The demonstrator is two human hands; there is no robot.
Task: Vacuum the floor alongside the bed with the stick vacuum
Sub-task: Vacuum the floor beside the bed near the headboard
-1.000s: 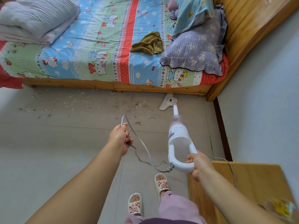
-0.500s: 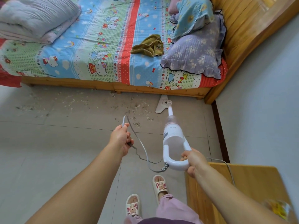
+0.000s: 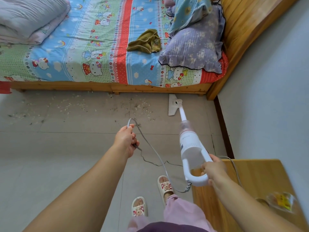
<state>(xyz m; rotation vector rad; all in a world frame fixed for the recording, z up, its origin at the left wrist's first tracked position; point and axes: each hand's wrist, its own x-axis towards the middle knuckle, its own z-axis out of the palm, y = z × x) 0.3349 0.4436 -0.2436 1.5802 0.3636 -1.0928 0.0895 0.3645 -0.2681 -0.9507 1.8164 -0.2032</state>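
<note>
Your right hand (image 3: 214, 169) grips the stick vacuum (image 3: 190, 148) by its loop handle; your left hand (image 3: 126, 139) pinches the grey cord (image 3: 155, 153) aloft. Floor head (image 3: 172, 105) sits beside the bed frame (image 3: 107, 87), crumbs (image 3: 66, 106) scattered leftward.

vacuum head (image 3: 173, 104) swung right, nearer bed corner

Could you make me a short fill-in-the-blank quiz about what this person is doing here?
1. The right hand grips the ____ of the vacuum.
2. The left hand holds a loop of the grey ____.
3. The vacuum head sits on the floor beside the ____.

Answers: handle; cord; bed
</note>
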